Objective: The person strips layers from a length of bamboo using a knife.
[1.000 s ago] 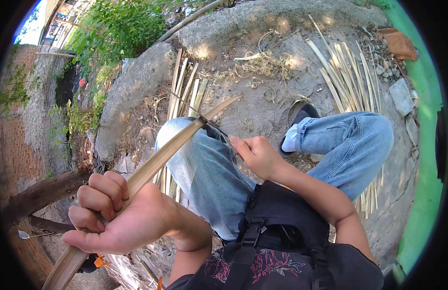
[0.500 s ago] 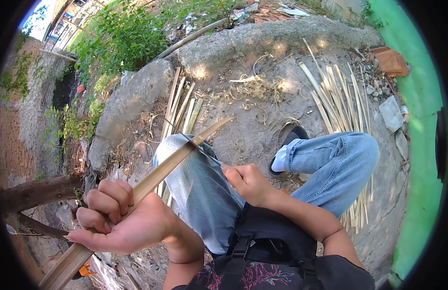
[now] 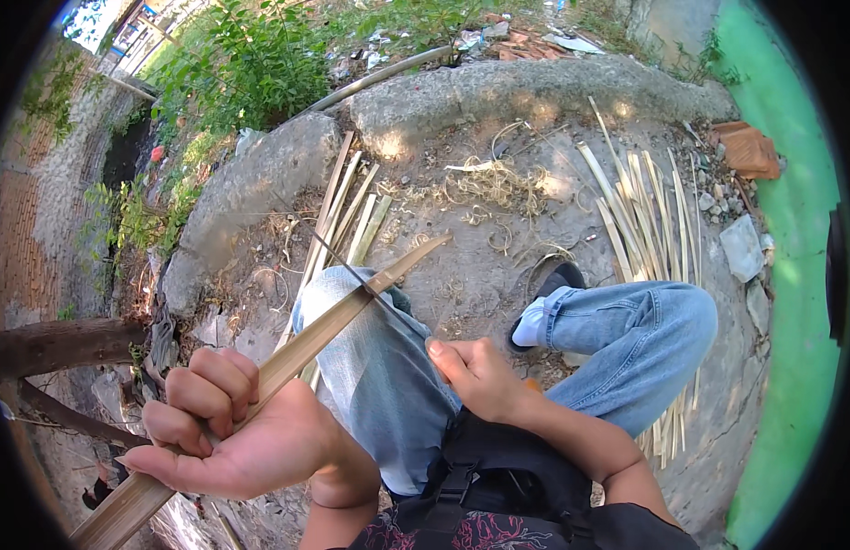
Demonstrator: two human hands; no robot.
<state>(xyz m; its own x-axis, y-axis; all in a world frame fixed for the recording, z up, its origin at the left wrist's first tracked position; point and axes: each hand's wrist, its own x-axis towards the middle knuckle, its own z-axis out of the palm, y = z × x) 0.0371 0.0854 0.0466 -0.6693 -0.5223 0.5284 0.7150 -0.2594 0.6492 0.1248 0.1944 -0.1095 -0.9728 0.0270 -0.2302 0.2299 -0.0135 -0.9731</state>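
A long split bamboo strip (image 3: pixel 308 345) slants from the lower left up over my left knee, its pale far end narrowing to a point. My left hand (image 3: pixel 246 431) is wrapped round its near part, palm up with the fingers curled. Low in front of my waist, my right hand (image 3: pixel 487 378) is closed on a knife, whose handle is mostly hidden in the fist. The thin dark knife blade (image 3: pixel 394 310) crosses the strip just above my left knee and appears to touch it.
Bundles of cut bamboo strips (image 3: pixel 643 215) lie beyond my right knee, and more strips (image 3: pixel 338 206) beyond my left. Curly shavings (image 3: pixel 498 183) litter the ground between them. A low concrete kerb (image 3: pixel 535 92) curves behind. A green wall (image 3: pixel 796 275) stands at the right, a brown log (image 3: pixel 67 346) at the left.
The view has tilted slightly, so the surroundings sit a little lower in the picture. Both hands keep their grips, and the blade crosses the strip at nearly the same place.
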